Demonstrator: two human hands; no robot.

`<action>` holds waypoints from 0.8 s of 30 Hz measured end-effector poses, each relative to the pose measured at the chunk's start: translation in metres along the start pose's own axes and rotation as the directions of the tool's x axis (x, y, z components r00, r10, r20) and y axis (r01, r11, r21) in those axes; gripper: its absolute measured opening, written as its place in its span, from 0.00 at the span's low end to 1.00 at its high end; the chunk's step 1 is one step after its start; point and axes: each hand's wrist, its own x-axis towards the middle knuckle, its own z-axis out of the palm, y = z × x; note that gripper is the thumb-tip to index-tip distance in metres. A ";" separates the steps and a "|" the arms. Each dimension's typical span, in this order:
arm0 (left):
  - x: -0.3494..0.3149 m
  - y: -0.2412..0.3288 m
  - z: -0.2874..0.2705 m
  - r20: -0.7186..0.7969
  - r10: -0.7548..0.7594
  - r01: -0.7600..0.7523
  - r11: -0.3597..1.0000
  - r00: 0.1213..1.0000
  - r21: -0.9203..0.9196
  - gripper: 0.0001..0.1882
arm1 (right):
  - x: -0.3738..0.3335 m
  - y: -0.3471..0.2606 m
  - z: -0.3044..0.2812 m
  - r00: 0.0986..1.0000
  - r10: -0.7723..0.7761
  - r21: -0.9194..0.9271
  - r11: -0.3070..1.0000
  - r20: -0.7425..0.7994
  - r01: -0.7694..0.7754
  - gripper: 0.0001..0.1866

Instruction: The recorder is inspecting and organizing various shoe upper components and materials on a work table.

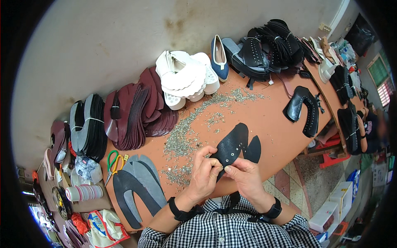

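Note:
Both hands hold a black shoe upper piece (231, 142) with a row of silver eyelets, raised above the front of the table. My left hand (203, 170) pinches its left lower edge between thumb and fingers. On the other side, my right hand (247, 175) grips the lower edge near the lowest eyelets. The fingertips partly cover that edge. Loose small metal eyelets (180, 136) lie scattered over the orange-brown table (273, 128) beyond my hands. To the left rest several black and grey U-shaped upper pieces (136, 182), beside scissors with green and yellow handles (117, 163).
Along the wall stand maroon uppers (128, 111), white scalloped pieces (182, 78), a blue flat shoe (219, 58) and bundled black uppers (264, 49). A finished-looking black upper (304, 107) lies right. Thread spools (84, 192) sit left. Another person (374, 132) is at far right.

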 end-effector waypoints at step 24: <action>0.007 0.003 0.015 0.010 -0.346 0.339 0.914 0.938 -0.221 0.26 | 0.003 0.002 -0.012 0.945 -0.325 -0.380 0.880 -0.041 0.286 0.06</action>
